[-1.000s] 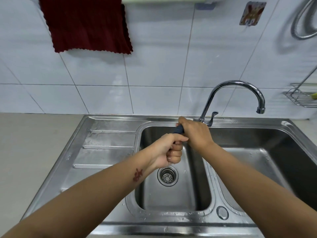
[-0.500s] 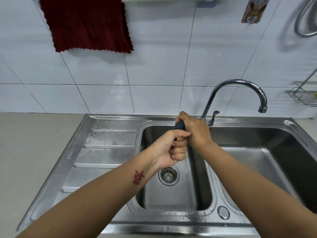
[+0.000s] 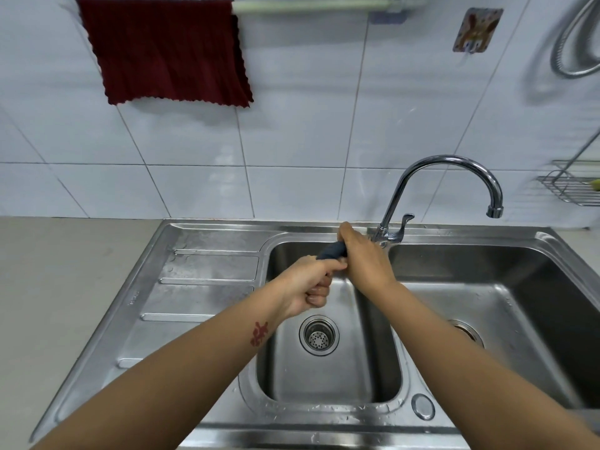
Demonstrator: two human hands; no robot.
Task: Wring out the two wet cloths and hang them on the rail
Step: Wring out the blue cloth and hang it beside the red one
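A dark blue cloth [image 3: 331, 249] is twisted into a tight roll between both fists, held over the left basin of the steel sink [image 3: 207, 274]. My left hand [image 3: 308, 285] grips its near end and my right hand [image 3: 362, 258] grips its far end; only a short piece shows between them. A dark red cloth [image 3: 165, 50] hangs spread over the pale rail [image 3: 311, 6] at the top left of the tiled wall. The rail to the right of the red cloth is bare.
A curved chrome tap [image 3: 448, 177] stands behind the divider, its spout over the right basin. A drain strainer [image 3: 319, 335] sits in the left basin. A wire rack [image 3: 571, 186] and a shower hose [image 3: 574, 43] are on the right wall. Beige counter [image 3: 65, 287] lies left.
My view has tilted up, so more of the rail and red cloth shows. Both hands keep their grip on the blue cloth and have shifted slightly with the twist.
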